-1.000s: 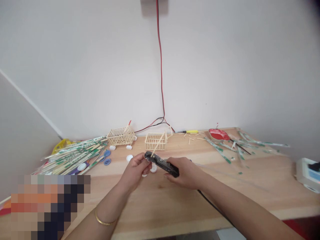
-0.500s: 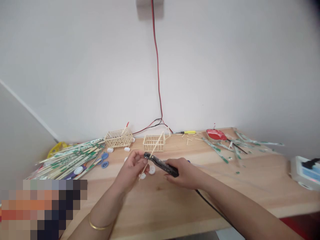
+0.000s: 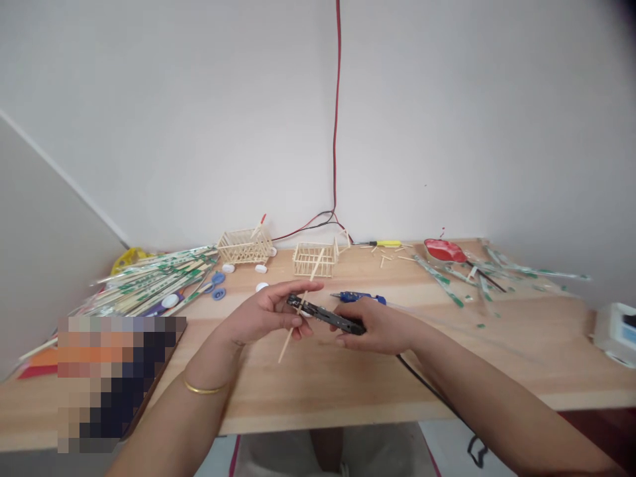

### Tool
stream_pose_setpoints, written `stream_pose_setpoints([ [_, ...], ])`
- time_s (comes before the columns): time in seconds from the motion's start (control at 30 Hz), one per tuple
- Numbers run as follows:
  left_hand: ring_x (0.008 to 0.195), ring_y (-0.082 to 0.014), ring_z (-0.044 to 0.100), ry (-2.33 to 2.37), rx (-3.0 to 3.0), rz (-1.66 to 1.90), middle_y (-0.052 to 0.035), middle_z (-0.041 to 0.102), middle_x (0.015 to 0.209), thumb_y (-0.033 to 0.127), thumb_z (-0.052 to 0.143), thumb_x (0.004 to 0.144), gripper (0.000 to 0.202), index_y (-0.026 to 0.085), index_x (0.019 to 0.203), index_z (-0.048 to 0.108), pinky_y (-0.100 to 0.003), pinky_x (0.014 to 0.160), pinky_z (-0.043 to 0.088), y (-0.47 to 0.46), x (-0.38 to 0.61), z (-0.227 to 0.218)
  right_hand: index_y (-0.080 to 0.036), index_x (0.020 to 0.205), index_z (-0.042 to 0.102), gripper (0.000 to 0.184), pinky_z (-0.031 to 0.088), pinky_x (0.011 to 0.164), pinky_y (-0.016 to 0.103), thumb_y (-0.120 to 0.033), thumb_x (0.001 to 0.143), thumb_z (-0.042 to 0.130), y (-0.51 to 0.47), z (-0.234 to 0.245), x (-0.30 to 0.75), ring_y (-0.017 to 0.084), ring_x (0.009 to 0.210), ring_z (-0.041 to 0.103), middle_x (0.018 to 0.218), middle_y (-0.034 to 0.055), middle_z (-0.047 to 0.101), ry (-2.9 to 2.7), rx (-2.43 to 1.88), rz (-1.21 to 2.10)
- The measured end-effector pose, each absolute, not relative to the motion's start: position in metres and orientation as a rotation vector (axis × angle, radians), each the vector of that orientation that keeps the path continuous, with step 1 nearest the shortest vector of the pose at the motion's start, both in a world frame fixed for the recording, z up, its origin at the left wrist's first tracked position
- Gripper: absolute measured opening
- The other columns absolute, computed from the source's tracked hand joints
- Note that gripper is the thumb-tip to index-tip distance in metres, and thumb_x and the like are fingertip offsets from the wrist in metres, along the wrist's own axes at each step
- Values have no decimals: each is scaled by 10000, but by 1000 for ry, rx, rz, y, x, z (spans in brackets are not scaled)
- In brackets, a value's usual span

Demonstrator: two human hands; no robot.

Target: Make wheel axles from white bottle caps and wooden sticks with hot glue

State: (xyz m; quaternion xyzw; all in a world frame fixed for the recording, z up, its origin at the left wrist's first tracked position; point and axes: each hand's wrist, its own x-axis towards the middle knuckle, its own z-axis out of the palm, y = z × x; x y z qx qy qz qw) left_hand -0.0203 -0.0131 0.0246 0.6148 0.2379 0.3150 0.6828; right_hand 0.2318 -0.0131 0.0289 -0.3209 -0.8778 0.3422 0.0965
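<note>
My right hand (image 3: 375, 326) grips black pliers (image 3: 325, 317), whose jaws point left and meet a thin wooden stick (image 3: 285, 349). The stick slants from upper right to lower left. My left hand (image 3: 263, 311) has its thumb and lower fingers closed about the stick beside the jaws, while its index finger stretches out above them. Behind the hands stands a small open frame (image 3: 314, 260) built of sticks. A larger stick cart (image 3: 244, 246) with white wheels is further left. Close beyond my right hand lies a blue glue gun (image 3: 358, 297), partly hidden.
Many sticks in green-marked wrappers (image 3: 163, 281) are piled at left, near blue caps (image 3: 217, 293). A yellow-handled tool (image 3: 387, 244) and cut stick pieces lie by the wall. A red dish (image 3: 444, 250), loose wrappers (image 3: 442, 281) and a white box (image 3: 619, 334) are at right.
The view has tilted down and shifted left, showing more of the table's front edge. My left index finger has stretched out over the pliers' jaws. The glue gun shows more.
</note>
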Motion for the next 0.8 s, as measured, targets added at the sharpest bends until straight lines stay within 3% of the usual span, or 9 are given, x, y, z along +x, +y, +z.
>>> stream_pose_setpoints([
  [0.17,834,-224,684,521,1336,674,-156,657,1088,126,657,760,565,206,1297,500,-231,613,547,-11,-21,21,-172,960,619,266,369,583,215,-389,819,561,-12,29,232,117,667,532,787,-11,612,-2583,-893,1100],
  [0.53,847,-236,684,610,1308,694,-170,639,1131,126,681,738,598,207,1299,493,-229,607,540,-11,-18,18,-161,918,612,337,354,573,216,-476,838,523,-9,24,232,117,656,505,743,-8,573,-2563,-918,1155],
  [0.7,816,-206,685,593,1300,687,-162,503,1331,122,691,720,568,234,1256,541,-215,588,537,-9,-20,18,-159,818,569,313,304,523,214,-463,848,500,-13,18,229,104,590,467,661,-25,510,-2577,-964,1049],
  [0.8,788,-188,684,558,1291,662,-158,482,1352,110,686,723,550,231,1241,550,-204,575,531,-7,-24,18,-159,798,541,277,299,529,214,-427,850,497,-18,13,224,102,590,460,657,-26,503,-2560,-949,1014],
])
